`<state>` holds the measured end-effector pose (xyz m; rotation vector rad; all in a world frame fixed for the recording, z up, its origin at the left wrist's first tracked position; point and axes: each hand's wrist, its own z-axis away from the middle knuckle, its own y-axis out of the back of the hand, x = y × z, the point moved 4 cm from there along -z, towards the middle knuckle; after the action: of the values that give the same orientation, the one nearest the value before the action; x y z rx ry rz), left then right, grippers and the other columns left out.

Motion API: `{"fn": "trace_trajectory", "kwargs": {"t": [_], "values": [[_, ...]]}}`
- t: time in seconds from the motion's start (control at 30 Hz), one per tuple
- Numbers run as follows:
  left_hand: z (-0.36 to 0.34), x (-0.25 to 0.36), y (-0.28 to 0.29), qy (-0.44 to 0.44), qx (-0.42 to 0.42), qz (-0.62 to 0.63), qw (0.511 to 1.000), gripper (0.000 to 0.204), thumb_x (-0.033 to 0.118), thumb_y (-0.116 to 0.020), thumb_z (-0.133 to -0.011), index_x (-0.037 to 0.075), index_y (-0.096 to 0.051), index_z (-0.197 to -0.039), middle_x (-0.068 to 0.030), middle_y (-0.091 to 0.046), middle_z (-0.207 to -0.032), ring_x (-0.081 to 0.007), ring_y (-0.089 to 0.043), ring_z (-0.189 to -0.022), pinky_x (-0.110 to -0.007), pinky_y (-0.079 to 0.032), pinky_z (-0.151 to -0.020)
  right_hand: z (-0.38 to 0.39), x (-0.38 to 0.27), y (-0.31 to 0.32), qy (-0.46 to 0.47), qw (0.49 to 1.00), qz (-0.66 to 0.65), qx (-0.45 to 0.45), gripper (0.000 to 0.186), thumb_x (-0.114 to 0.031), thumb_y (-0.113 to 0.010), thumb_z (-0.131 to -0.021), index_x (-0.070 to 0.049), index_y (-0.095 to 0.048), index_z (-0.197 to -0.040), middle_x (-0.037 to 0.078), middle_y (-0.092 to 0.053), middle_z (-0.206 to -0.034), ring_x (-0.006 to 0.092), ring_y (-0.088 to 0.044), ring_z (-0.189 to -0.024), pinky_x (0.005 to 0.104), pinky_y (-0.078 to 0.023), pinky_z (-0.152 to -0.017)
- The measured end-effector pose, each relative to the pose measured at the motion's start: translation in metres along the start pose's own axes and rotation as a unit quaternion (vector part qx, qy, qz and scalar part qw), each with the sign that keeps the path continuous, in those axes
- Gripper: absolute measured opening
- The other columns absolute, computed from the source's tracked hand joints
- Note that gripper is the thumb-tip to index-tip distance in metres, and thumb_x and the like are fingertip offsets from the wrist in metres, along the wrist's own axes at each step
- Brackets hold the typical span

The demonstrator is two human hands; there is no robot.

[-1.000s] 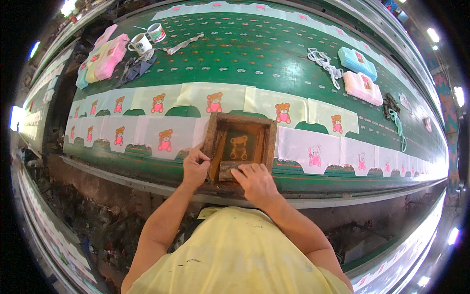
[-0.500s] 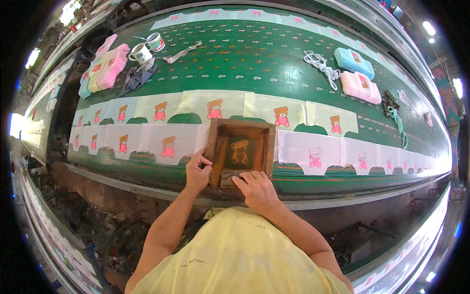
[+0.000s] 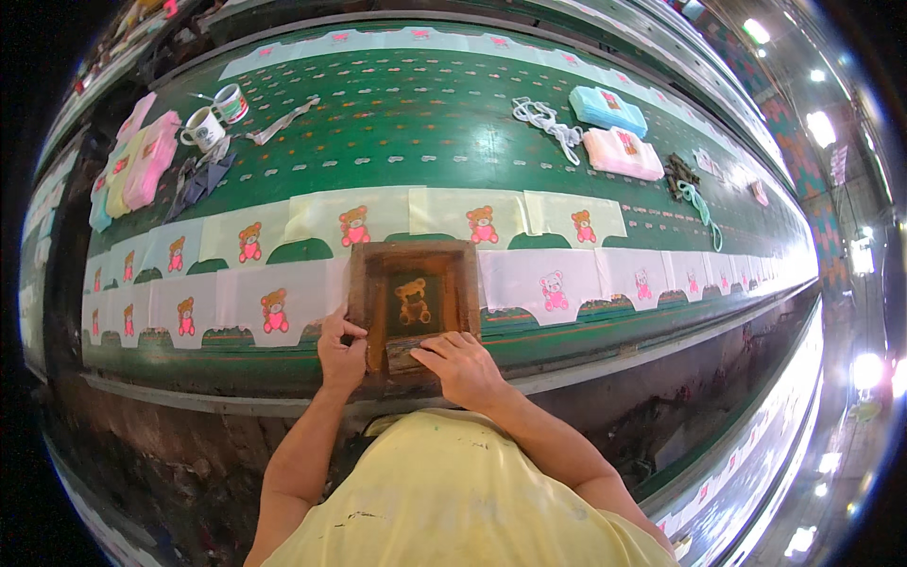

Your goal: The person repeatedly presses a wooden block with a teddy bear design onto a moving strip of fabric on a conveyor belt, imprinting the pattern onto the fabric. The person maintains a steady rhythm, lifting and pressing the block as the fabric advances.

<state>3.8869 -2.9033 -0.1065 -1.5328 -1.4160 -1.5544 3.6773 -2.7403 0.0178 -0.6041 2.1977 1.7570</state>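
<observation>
A brown wooden printing screen (image 3: 414, 249) with a bear stencil (image 3: 412, 302) lies over the front row of pale fabric pieces. My left hand (image 3: 342, 352) grips the frame's left side near its lower corner. Inside the lower end of the frame, my right hand (image 3: 458, 371) holds a flat squeegee (image 3: 402, 355), fingers bent over it. To the left are pink fabric pieces printed with pink and brown bears (image 3: 275, 312); to the right, pieces with paler pink bear prints (image 3: 554, 289). A second printed row (image 3: 351, 227) runs just behind the frame.
The long green table (image 3: 397, 128) also holds fabric stacks (image 3: 142, 170) (image 3: 609, 151), two mugs (image 3: 202, 130), grey rags (image 3: 194, 180), a white cord (image 3: 548, 128) and a teal cord (image 3: 697, 213). A metal rail (image 3: 586, 376) edges the front. Another long table (image 3: 746, 444) stands at lower right.
The view has turned, so the table's contents appear further left and the ceiling lights show more on the right. My hands stay on the frame and squeegee, with little visible movement against them.
</observation>
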Motion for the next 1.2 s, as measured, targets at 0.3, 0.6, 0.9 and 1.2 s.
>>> {"fn": "trace_trajectory", "kwargs": {"t": [0.3, 0.6, 0.9, 1.2], "values": [[0.003, 0.064, -0.036, -0.079, 0.007, 0.010, 0.997, 0.021, -0.014, -0.075, -0.080, 0.003, -0.072, -0.091, -0.0301, -0.066, -0.156, -0.0439, -0.065, -0.142, -0.049, -0.047, -0.123, 0.033, 0.039, 0.035, -0.013, 0.993, -0.081, 0.087, 0.035, -0.002, -0.073, -0.089, -0.007, -0.082, -0.123, 0.010, -0.080, -0.126, 0.0338, -0.074, -0.120, 0.0493, -0.058, -0.104], [0.022, 0.105, -0.202, -0.075, 0.019, 0.066, 0.995, 0.019, -0.013, -0.075, -0.080, 0.004, -0.074, -0.089, -0.0299, -0.071, -0.148, -0.0413, -0.069, -0.137, -0.046, -0.048, -0.123, 0.128, 0.134, 0.111, -0.087, 0.984, -0.086, 0.133, 0.046, 0.012, -0.072, -0.080, -0.005, -0.084, -0.121, 0.012, -0.081, -0.126, 0.0368, -0.074, -0.120, 0.0502, -0.059, -0.105], [0.035, 0.110, -0.277, 0.106, 0.010, 0.190, 0.976, 0.017, -0.012, -0.074, -0.084, 0.003, -0.067, -0.089, -0.0308, -0.061, -0.167, -0.0180, -0.070, -0.126, -0.035, -0.052, -0.107, 0.173, 0.196, 0.150, -0.065, 0.981, -0.116, 0.141, 0.037, 0.008, -0.076, -0.087, -0.005, -0.083, -0.121, 0.012, -0.080, -0.124, 0.0376, -0.074, -0.119, 0.0508, -0.060, -0.104], [0.034, 0.109, -0.284, 0.130, -0.005, 0.159, 0.979, 0.017, -0.012, -0.074, -0.081, 0.001, -0.065, -0.087, -0.0304, -0.061, -0.167, -0.0101, -0.068, -0.105, -0.027, -0.051, -0.091, 0.175, 0.221, 0.165, -0.016, 0.979, -0.155, 0.131, 0.034, 0.006, -0.074, -0.088, -0.004, -0.083, -0.119, 0.015, -0.081, -0.122, 0.0382, -0.075, -0.116, 0.0510, -0.061, -0.103]]}}
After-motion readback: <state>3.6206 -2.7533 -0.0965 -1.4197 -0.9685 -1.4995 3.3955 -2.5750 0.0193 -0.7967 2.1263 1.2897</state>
